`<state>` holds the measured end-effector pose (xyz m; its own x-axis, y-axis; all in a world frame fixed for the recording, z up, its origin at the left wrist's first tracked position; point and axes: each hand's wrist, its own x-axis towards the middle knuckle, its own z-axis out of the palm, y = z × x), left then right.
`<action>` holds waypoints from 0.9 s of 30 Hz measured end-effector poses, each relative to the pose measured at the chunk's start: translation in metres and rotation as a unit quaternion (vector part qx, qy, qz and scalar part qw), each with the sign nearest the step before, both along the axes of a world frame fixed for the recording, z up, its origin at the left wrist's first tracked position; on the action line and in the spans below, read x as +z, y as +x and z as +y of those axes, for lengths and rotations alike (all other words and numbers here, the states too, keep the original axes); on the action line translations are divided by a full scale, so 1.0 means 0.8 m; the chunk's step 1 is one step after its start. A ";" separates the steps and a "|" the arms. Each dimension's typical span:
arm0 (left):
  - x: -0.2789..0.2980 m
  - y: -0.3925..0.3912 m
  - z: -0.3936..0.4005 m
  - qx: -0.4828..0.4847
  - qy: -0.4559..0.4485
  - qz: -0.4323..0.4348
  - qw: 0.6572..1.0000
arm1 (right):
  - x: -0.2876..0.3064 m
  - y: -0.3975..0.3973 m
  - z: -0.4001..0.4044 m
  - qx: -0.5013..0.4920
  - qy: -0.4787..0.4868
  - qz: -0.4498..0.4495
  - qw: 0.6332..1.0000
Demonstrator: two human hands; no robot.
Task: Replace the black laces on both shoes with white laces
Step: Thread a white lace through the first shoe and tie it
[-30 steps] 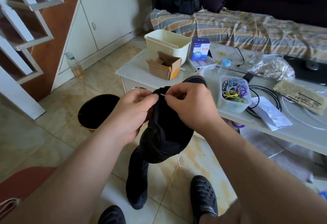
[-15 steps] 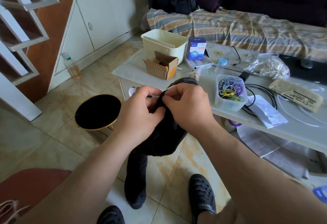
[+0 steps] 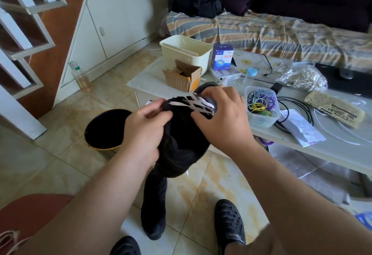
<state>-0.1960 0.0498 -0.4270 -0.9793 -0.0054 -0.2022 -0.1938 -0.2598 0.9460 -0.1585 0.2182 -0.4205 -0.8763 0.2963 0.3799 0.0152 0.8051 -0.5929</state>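
I hold a black shoe [image 3: 182, 146] up in front of me, heel toward me and toe toward the table. White laces [image 3: 193, 103] criss-cross its upper part. My left hand [image 3: 144, 130] grips the shoe's left side with curled fingers. My right hand [image 3: 223, 115] holds the right side, its fingers lying over the laced area. A short white lace end [image 3: 187, 172] hangs below the shoe. The second black shoe [image 3: 154, 204] lies on the floor tiles under it, its laces hidden.
A low white table [image 3: 342, 154] to the right carries a cream tub [image 3: 186, 52], cardboard box [image 3: 182, 75], blue-white carton [image 3: 222, 57], a clear tub of coloured wires [image 3: 261, 105], cables and papers. A black bin [image 3: 104, 129] stands left. My feet wear black clogs [image 3: 229, 222].
The shoe has tilted so the white lacing faces up. My hands have moved apart from a pinch at the top to the shoe's two sides.
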 end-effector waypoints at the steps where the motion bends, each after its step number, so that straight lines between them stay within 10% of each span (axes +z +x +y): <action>1: 0.001 -0.004 -0.003 0.019 0.015 -0.007 1.000 | -0.003 0.003 0.000 -0.015 -0.013 -0.002 1.000; 8: -0.013 -0.001 0.008 0.036 0.067 -0.025 0.997 | -0.007 0.002 0.003 -0.041 -0.105 -0.117 0.987; 18: -0.032 0.005 0.005 -0.051 -0.107 0.089 0.989 | -0.011 -0.002 0.029 -0.056 -0.119 -0.033 0.991; 27: -0.007 -0.050 -0.045 0.075 0.278 -0.080 0.954 | -0.006 -0.006 0.055 -0.070 -0.102 -0.029 0.992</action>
